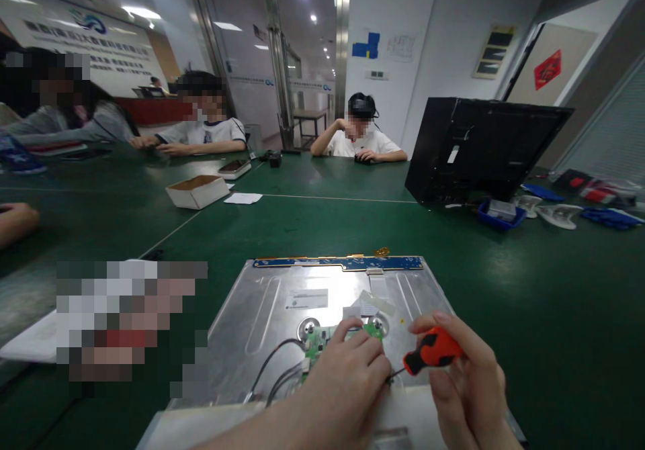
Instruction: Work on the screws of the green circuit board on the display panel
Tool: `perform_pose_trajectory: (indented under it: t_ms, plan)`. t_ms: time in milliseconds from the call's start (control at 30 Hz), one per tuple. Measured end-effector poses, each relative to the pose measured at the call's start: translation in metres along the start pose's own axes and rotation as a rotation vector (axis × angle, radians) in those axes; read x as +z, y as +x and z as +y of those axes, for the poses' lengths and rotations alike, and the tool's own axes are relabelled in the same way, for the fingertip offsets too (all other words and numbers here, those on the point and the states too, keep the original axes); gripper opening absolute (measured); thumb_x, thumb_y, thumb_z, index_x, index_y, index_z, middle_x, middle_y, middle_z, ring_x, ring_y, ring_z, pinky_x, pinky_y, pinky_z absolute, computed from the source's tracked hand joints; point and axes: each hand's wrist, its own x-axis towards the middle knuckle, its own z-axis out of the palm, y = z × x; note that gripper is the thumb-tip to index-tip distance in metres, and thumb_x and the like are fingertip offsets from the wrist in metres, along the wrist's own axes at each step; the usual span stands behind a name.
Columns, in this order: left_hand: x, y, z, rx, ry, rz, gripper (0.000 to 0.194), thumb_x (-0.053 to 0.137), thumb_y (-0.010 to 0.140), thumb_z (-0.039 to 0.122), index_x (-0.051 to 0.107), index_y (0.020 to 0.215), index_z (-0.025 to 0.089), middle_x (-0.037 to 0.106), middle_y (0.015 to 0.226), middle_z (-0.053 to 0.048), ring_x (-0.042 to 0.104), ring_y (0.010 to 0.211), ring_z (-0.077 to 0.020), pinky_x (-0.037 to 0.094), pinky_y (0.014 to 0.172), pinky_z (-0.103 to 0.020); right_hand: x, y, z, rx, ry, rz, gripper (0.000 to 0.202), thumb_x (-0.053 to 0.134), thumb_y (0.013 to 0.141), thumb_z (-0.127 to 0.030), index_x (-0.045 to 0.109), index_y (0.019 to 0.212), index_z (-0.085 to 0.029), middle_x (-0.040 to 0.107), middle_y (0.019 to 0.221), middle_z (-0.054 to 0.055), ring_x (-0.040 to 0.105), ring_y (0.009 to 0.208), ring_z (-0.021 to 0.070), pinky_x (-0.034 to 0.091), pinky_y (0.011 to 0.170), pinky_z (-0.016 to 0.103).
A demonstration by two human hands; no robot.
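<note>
A flat metal display panel [262, 363] lies before me, with a blue circuit strip [332, 262] along its far edge. My left hand [350, 366] rests bent-fingered over a green circuit board [315, 342] on the panel, gripping near its right side; its fingertips are partly hidden. My right hand [474, 376] is closed around the handle of an orange and black screwdriver [436, 350]. The shaft points left and down, its tip close to my left fingers at the board's edge. Black cables [267, 363] run from the board's left side.
On the green table [302, 225] stand an open white box [199, 191], a large black monitor [484, 148] and a blue tray [501, 215]. Blue gloves [612, 218] lie at the right. Several people sit around the far and left sides; one person's hand [17, 223] rests at the left.
</note>
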Motion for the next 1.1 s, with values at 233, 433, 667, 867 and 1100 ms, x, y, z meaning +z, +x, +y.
perform_pose_trajectory:
  t_ms: [233,433,667,867,1100]
  plan:
    - [-0.003,0.002,0.001,-0.015,0.037,-0.050,0.016,0.065,0.087,0.018,0.063,0.102,0.022,0.073,0.103,-0.003,0.066,0.097,-0.0241,0.031,0.114,-0.048,0.003,-0.003,0.001,-0.002,0.013,0.022,0.046,0.059,0.101,-0.027,0.053,0.146,-0.021,0.071,0.105,0.010,0.073,0.088,0.0216,0.064,0.071,0.033]
    - [-0.002,0.001,0.002,-0.031,0.030,-0.027,0.015,0.064,0.085,0.015,0.063,0.099,0.021,0.073,0.101,-0.004,0.066,0.097,-0.0248,0.032,0.115,-0.051,0.008,0.023,-0.013,-0.043,0.047,0.137,0.044,0.063,0.098,-0.018,0.053,0.140,-0.024,0.062,0.081,0.001,0.063,0.061,0.0156,0.054,0.049,0.025]
    - [-0.001,0.001,0.002,-0.029,0.032,-0.034,0.015,0.064,0.085,0.015,0.063,0.098,0.021,0.072,0.099,-0.005,0.066,0.094,-0.0251,0.034,0.114,-0.053,0.005,0.029,-0.012,-0.099,0.032,0.103,0.036,0.061,0.102,-0.026,0.055,0.137,-0.021,0.066,0.082,0.002,0.063,0.061,0.0148,0.056,0.050,0.025]
    - [-0.002,0.001,0.002,-0.027,-0.025,-0.012,0.014,0.063,0.088,0.016,0.064,0.100,0.022,0.073,0.102,-0.004,0.066,0.097,-0.0247,0.032,0.114,-0.052,0.001,-0.001,0.000,0.005,0.014,-0.014,0.042,0.054,0.103,-0.031,0.054,0.144,-0.020,0.073,0.110,0.013,0.073,0.087,0.0235,0.064,0.069,0.037]
    - [-0.003,0.003,0.005,-0.040,0.008,-0.022,0.013,0.061,0.091,0.015,0.065,0.102,0.021,0.073,0.103,-0.006,0.066,0.097,-0.0252,0.035,0.113,-0.052,0.007,0.010,-0.008,0.007,0.040,0.076,0.045,0.062,0.097,-0.021,0.054,0.141,-0.022,0.069,0.096,0.009,0.069,0.077,0.0206,0.061,0.059,0.030]
